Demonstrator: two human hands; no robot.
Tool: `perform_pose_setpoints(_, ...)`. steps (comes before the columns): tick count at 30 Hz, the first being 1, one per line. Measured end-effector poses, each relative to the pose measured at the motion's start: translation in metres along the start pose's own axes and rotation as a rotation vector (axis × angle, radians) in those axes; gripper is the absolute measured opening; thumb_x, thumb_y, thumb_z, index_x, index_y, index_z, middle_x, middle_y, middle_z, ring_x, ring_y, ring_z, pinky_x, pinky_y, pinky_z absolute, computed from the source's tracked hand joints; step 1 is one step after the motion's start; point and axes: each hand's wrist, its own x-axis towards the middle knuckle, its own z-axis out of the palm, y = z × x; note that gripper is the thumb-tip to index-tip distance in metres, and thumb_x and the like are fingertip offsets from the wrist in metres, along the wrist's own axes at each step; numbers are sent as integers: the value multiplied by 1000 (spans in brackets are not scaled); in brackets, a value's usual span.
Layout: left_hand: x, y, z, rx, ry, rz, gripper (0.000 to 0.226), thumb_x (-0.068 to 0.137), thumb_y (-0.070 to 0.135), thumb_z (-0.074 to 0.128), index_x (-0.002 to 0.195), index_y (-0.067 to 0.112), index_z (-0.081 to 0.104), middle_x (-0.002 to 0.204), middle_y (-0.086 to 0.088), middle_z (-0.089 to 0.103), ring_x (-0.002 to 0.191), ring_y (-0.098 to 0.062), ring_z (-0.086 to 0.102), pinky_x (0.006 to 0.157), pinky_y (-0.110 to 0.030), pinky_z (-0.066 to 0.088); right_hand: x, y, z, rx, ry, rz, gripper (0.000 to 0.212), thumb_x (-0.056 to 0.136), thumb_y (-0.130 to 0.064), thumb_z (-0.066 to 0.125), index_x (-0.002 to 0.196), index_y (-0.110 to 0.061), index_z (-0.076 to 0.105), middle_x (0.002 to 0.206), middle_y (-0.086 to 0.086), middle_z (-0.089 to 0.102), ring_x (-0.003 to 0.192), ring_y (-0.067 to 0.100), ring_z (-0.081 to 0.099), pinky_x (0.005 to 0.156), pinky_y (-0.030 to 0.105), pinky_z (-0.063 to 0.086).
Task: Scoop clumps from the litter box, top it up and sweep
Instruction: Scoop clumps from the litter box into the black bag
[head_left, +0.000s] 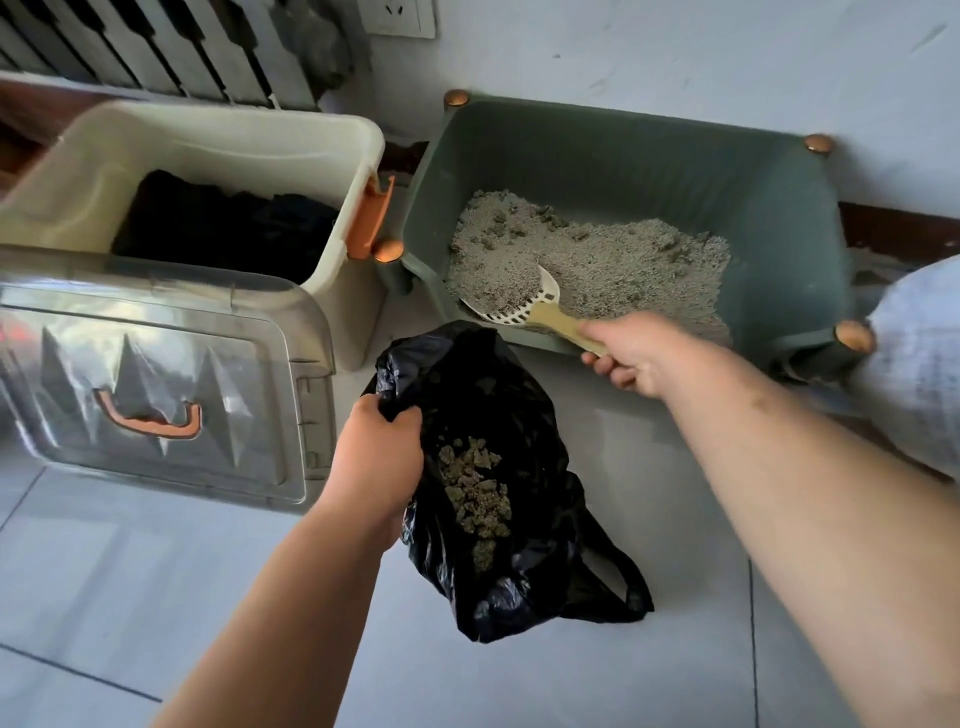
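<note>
Right hand (636, 358): fingers closed round tan handle of slotted white plastic litter scoop (524, 296), bowl heaped with grey litter, inside green plastic litter box (779, 208), near-left corner. Left hand (376, 457): gripping rim of black plastic bag (519, 571) containing clumps (475, 493), near the box.

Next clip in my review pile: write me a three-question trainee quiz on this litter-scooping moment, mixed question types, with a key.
1. True or false: the black plastic bag already holds clumps.
2. Which hand grips the litter scoop? A) left B) right
3. Fill in: the scoop's head rests inside the green ____.

Key:
1. True.
2. B: the right hand holds the scoop's handle, while the left hand holds the bag's edge.
3. Litter box.
</note>
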Motion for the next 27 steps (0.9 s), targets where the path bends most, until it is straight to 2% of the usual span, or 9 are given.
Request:
perform_pose_setpoints(2, 0, 0, -1, -9, 4, -4, 8, 98, 14, 48, 92, 10, 52, 66, -4, 47, 58, -18, 45, 51, -27, 36, 9, -1, 17, 48, 25, -55, 24, 96, -28, 56, 88, -5, 56, 67, 6, 54, 30, 3, 35, 27, 13, 17)
perform_pose_setpoints(6, 1, -1, -4, -37, 11, -18, 9, 99, 17, 50, 98, 8, 55, 76, -9, 54, 67, -22, 51, 61, -33, 42, 18, 6, 21, 260, 69, -111, 22, 94, -25, 59, 107, -7, 60, 67, 6, 52, 28, 1, 35, 26, 13, 17)
perform_pose_setpoints(10, 4, -3, -6, -62, 14, -29, 11, 98, 18, 51, 102, 10, 57, 84, -12, 60, 74, -24, 57, 67, -36, 47, 10, 22, 6, 402, 106, -161, 18, 94, -24, 59, 107, -11, 60, 65, 4, 50, 32, 1, 34, 28, 13, 18)
perform_pose_setpoints(16, 0, 4, -7, -34, 17, -18, 13, 99, 17, 50, 106, 9, 56, 81, -9, 59, 71, -24, 56, 62, -33, 45, -3, 20, 0, 383, 170, -203, 14, 95, -22, 57, 108, -20, 60, 65, 5, 50, 34, 4, 34, 30, 12, 18)
perform_pose_setpoints(21, -3, 8, -6, -31, 4, -23, 12, 99, 17, 50, 107, 10, 57, 86, -12, 63, 75, -26, 60, 65, -34, 48, -11, 18, -10, 295, 221, -232, 13, 94, -22, 57, 107, -23, 60, 66, 3, 53, 47, 9, 36, 32, 14, 20)
perform_pose_setpoints(27, -6, 9, -7, -23, 6, -31, 11, 99, 16, 50, 103, 10, 57, 85, -12, 61, 74, -25, 57, 65, -35, 45, -15, 18, -15, 280, 212, -184, 11, 94, -25, 58, 101, -18, 62, 65, 3, 53, 46, 10, 35, 32, 13, 18)
